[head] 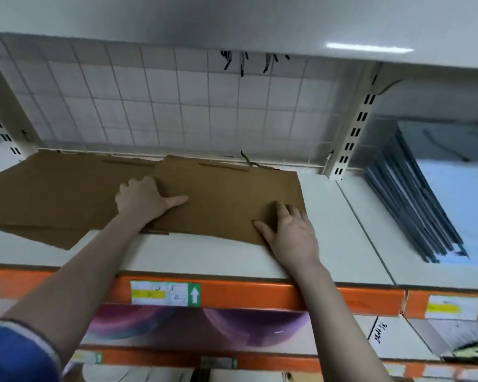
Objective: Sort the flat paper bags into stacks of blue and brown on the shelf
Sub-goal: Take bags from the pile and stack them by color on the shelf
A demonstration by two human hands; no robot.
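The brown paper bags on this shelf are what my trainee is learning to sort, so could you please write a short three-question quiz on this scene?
1. True or false: both hands rest flat on the top brown bag.
2. Which side of the shelf holds the blue stack? A) the person's left B) the person's right C) the shelf below
3. Fill in: the shelf's front edge strip is coloured ____.

Key
1. True: the left hand and the right hand lie with straight fingers on it.
2. B
3. Orange
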